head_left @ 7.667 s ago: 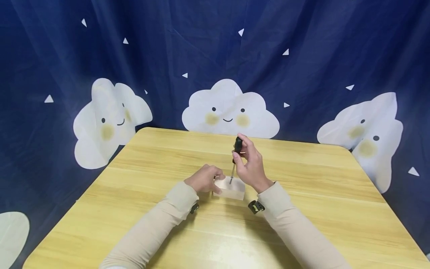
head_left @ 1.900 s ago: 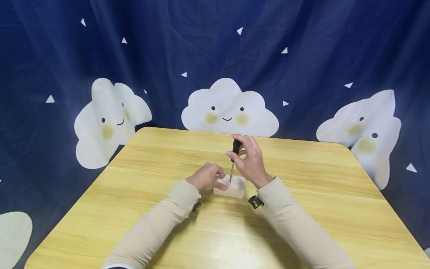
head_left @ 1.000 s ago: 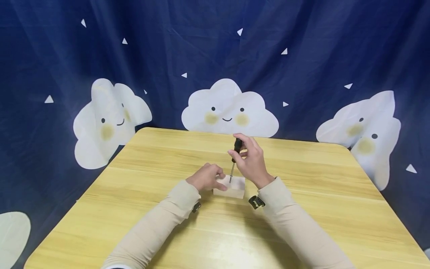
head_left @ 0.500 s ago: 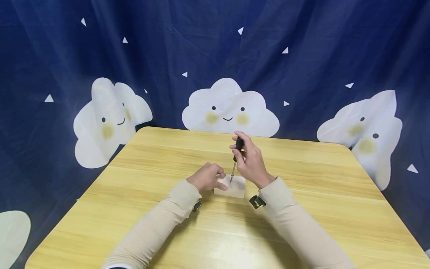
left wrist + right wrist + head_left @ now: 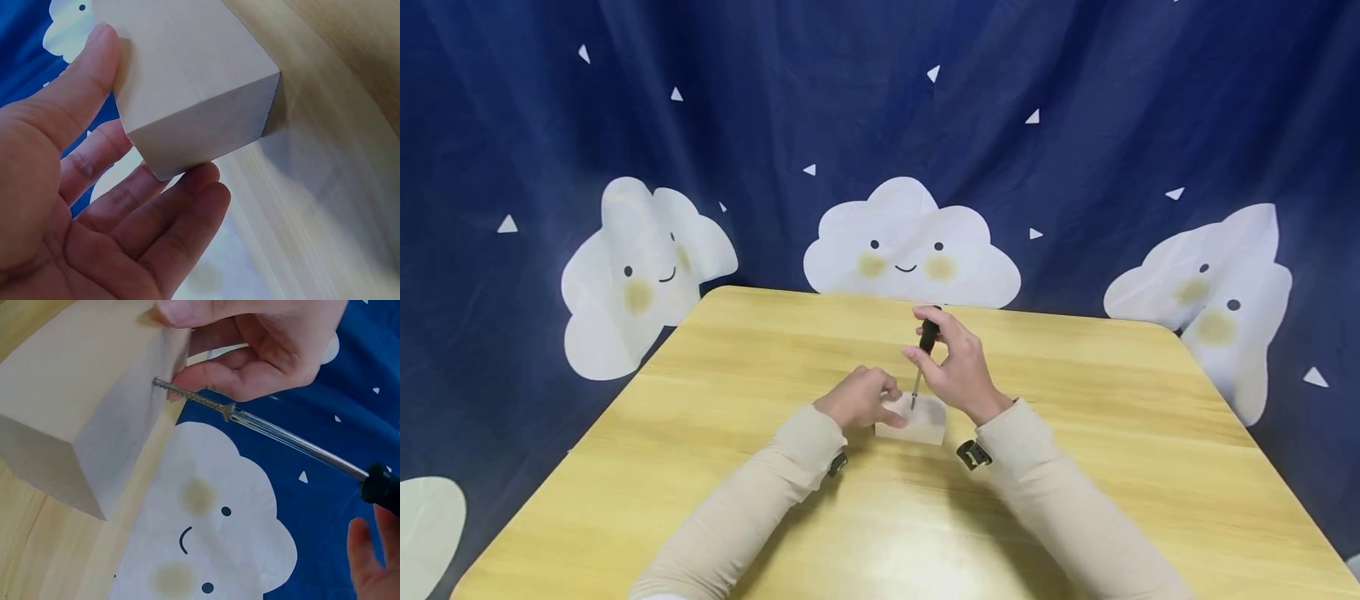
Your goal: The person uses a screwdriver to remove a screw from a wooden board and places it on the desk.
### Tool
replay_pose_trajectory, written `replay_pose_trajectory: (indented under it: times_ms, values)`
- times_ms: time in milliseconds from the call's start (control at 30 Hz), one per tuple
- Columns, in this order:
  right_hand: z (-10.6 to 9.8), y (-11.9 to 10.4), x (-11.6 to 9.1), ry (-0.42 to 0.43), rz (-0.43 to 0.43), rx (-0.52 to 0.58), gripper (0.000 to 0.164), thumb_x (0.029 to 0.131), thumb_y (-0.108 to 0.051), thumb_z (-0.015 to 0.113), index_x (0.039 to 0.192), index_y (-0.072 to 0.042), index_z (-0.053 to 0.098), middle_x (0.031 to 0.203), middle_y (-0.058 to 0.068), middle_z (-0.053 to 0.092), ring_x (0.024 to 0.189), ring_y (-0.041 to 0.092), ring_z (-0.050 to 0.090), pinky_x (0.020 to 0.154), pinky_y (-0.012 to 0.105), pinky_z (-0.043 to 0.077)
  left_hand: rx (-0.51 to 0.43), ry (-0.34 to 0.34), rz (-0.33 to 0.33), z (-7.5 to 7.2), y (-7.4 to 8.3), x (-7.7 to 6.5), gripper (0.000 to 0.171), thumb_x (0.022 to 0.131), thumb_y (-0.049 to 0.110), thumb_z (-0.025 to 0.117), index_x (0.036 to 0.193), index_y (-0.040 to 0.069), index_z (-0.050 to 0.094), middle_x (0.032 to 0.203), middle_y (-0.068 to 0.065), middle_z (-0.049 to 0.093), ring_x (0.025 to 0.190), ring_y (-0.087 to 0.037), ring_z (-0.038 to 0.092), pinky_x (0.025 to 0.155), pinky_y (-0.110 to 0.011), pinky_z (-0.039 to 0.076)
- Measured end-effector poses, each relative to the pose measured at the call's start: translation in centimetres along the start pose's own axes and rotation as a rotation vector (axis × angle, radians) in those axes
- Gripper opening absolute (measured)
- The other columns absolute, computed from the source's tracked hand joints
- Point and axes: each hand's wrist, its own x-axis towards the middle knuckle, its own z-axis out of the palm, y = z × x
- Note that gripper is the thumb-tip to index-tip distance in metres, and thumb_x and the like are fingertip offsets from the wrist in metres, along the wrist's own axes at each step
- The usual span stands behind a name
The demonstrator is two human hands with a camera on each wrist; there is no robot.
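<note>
A pale wooden block [image 5: 928, 427] stands on the table under both hands. My left hand [image 5: 856, 398] grips its left end. In the left wrist view, the thumb lies along one face of the block [image 5: 187, 59] while other fingertips touch its far edges. Above it, my right hand [image 5: 961, 373] holds a screwdriver [image 5: 928, 337] by its black handle, slightly tilted. The right wrist view shows a threaded screw [image 5: 195, 397] with its point in the block and most of its thread exposed. The metal shaft [image 5: 297, 442] meets the screw's head.
The wood-grain table [image 5: 715, 500] extends on all sides of the block. Behind it hangs a dark blue curtain [image 5: 760, 100] with smiling white clouds [image 5: 910, 221] and small triangles. A black strap [image 5: 973, 454] shows at the right wrist.
My right fingers have shifted round the screwdriver handle, whose tilt varies slightly. Compared with the oldest frame, my left thumb lies higher on the block. The block stays in nearly the same place.
</note>
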Motion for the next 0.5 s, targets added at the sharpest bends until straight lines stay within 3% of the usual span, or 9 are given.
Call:
replay_pose_trajectory:
  times_ms: [133,300,500]
  values:
    - [0.02,-0.14,-0.22,-0.016,0.022,-0.024,0.057,0.081,0.009,0.072,0.132,0.001,0.046,0.115,0.022,0.062,0.077,0.025,0.067,0.066,0.031,0.058,-0.007,-0.004,-0.005,0.18,-0.11,-0.16,0.044,0.071,0.032,0.086,0.105,0.007,0.073,0.110,-0.006,0.070,0.104,-0.021,0.062,0.092,-0.034,0.049]
    - [-0.17,-0.37,-0.02,-0.030,0.067,0.016,0.060,0.085,0.010,0.067,0.137,0.001,0.037,0.118,0.024,0.061,0.083,0.028,0.068,0.068,0.032,0.059,-0.008,-0.009,-0.005,0.01,0.09,-0.01,0.046,0.073,0.031,0.085,0.108,0.006,0.072,0.111,-0.006,0.070,0.107,-0.022,0.062,0.095,-0.035,0.048]
    - [-0.41,-0.52,0.05,-0.020,0.079,-0.047,0.060,0.081,0.005,0.074,0.135,0.001,0.046,0.094,0.019,0.058,0.075,0.029,0.063,0.059,0.031,0.058,-0.007,-0.012,-0.011,-0.02,0.18,-0.08,0.046,0.073,0.031,0.086,0.109,0.005,0.073,0.110,-0.006,0.070,0.104,-0.020,0.061,0.094,-0.034,0.048]
